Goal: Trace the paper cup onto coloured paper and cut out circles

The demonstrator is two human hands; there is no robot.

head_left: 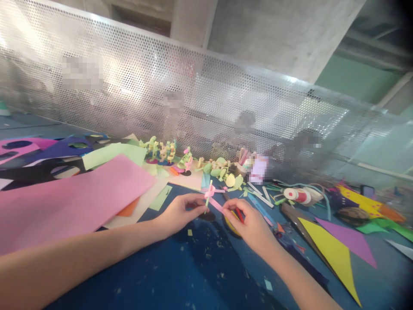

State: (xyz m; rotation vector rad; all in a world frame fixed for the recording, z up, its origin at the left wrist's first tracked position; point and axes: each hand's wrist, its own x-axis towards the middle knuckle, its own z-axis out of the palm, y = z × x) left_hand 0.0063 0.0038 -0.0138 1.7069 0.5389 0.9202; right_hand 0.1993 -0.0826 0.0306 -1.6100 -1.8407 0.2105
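Between my two hands is a pale green stick [207, 206] with a pink strip [215, 204] looped around its upper part. My left hand [180, 214] is closed in a pinch on the lower end of the green stick. The free end of the pink strip runs down to my right hand [248, 220], which pinches it between thumb and fingertips. A short pink end sticks out to the right of the loop. Scissors with red and yellow handles [231, 224] lie on the table, partly hidden behind my right hand.
Pink sheets [106, 193] and other coloured sheets cover the left. Small green paper figures [185, 161] stand at the back. A white-and-red bottle [301, 196] lies right of them, near a yellow piece [329, 249]. A perforated metal screen [206, 94] rises behind the blue table [167, 275].
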